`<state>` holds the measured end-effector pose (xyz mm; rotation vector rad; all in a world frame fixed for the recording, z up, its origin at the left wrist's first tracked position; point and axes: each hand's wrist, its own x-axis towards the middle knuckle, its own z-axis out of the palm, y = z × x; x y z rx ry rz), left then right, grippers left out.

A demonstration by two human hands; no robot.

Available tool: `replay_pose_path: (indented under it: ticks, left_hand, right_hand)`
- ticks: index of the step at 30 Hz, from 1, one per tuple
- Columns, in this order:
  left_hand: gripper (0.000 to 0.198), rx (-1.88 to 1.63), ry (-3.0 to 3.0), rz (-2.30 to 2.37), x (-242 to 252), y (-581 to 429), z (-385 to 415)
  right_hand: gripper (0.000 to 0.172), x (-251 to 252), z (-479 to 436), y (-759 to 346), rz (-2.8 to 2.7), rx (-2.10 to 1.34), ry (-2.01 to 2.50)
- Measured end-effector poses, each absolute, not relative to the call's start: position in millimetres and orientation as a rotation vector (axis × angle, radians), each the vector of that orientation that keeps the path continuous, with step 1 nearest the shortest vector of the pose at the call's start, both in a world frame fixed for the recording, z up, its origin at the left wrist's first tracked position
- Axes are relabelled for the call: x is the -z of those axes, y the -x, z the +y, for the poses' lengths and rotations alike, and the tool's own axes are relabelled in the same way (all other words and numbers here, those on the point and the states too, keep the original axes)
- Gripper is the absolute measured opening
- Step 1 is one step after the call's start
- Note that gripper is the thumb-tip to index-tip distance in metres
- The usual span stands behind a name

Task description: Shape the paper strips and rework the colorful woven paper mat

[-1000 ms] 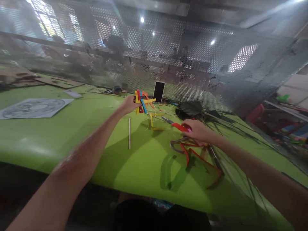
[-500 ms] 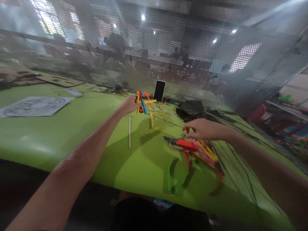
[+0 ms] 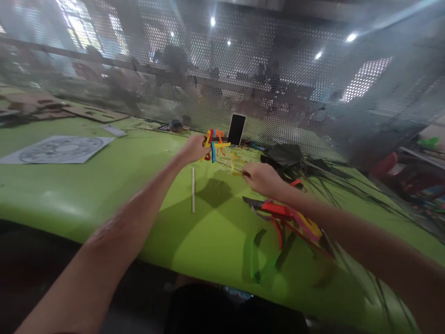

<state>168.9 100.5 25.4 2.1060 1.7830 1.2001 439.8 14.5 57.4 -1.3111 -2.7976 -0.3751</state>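
Note:
My left hand (image 3: 195, 148) is closed on a small woven piece of yellow, red, blue and orange strips (image 3: 213, 147), whose loose ends stick out to the right. To its right, my right hand (image 3: 261, 178) has its fingers pinched at the lower end of a bent yellow strip (image 3: 232, 163). Below my right wrist lies a pile of coloured strips, with a red strip (image 3: 278, 208) on top and a curled green strip (image 3: 256, 260) nearer the front. A thin pale stick (image 3: 193, 190) lies between my arms.
The table has a green cover (image 3: 205, 241). A printed sheet (image 3: 62, 149) and cardboard pieces (image 3: 93, 112) lie at left. A dark-screened tablet (image 3: 237, 129) stands at the back against a perforated metal screen (image 3: 208, 83). Black leaf-like material (image 3: 285, 157) lies at right.
My right hand has moved left and forward from above the strip pile and closed on the yellow strip, which has shifted slightly up. My left hand still holds the woven piece.

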Motion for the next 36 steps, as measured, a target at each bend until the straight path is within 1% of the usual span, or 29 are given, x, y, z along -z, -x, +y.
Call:
replay_pose_path:
  ticks: [3,5,8,11,13,15,17,18,20,21,23,25,28,30,33,36]
  left_hand:
    - [0.02,-1.183,-2.114,1.795,-25,-170,101]
    - [0.021,-1.16,-2.12,1.798,-24,-171,101]
    - [0.025,-1.146,-2.121,1.788,-22,-172,102]
    - [0.027,-1.138,-2.119,1.762,-19,-169,103]
    - [0.025,-1.144,-2.113,1.747,-16,-165,104]
    - [0.022,-1.149,-2.111,1.728,-13,-160,106]
    - [0.018,-1.139,-2.131,1.726,-11,-154,107]
    - [0.015,-1.13,-2.149,1.741,-10,-152,108]
    - [0.012,-1.111,-2.183,1.796,-8,-149,109]
    - [0.012,-1.106,-2.199,1.82,-7,-147,110]
    - [0.013,-1.107,-2.229,1.832,-7,-146,111]
    - [0.014,-1.115,-2.255,1.813,-7,-147,112]
    - [0.012,-1.109,-2.26,1.8,-8,-148,112]
    - [0.01,-1.082,-2.249,1.815,-9,-148,112]
    - [0.006,-1.077,-2.23,1.814,-10,-150,111]
    - [0.004,-1.079,-2.197,1.803,-14,-150,108]
  right_hand:
    - [0.026,-78,-12,-476,-2.731,0.397,1.241]
    - [0.025,-94,-32,-500,-2.739,0.349,1.316]
    - [0.024,-121,-56,-524,-2.95,0.013,1.424]
    - [0.02,-142,-59,-525,-3.139,-0.386,1.405]
    - [0.025,-144,-45,-512,-3.124,-0.413,1.334]
    - [0.028,-129,-20,-491,-3.017,-0.258,1.245]
    - [0.03,-100,12,-467,-2.92,-0.168,1.2]
    - [0.039,-82,27,-455,-2.903,-0.096,1.188]
    - [0.069,-46,53,-434,-2.916,0.056,1.179]
    - [0.08,-31,62,-425,-2.926,0.079,1.147]
    - [0.09,-7,72,-412,-2.932,0.063,1.038]
    - [0.091,6,73,-404,-2.954,0.032,0.854]
    - [0.081,14,79,-398,-2.977,0.026,0.663]
    - [0.076,16,96,-395,-2.963,0.036,0.729]
    - [0.077,17,139,-391,-2.885,0.126,0.936]
    - [0.075,18,185,-385,-2.833,0.271,0.973]
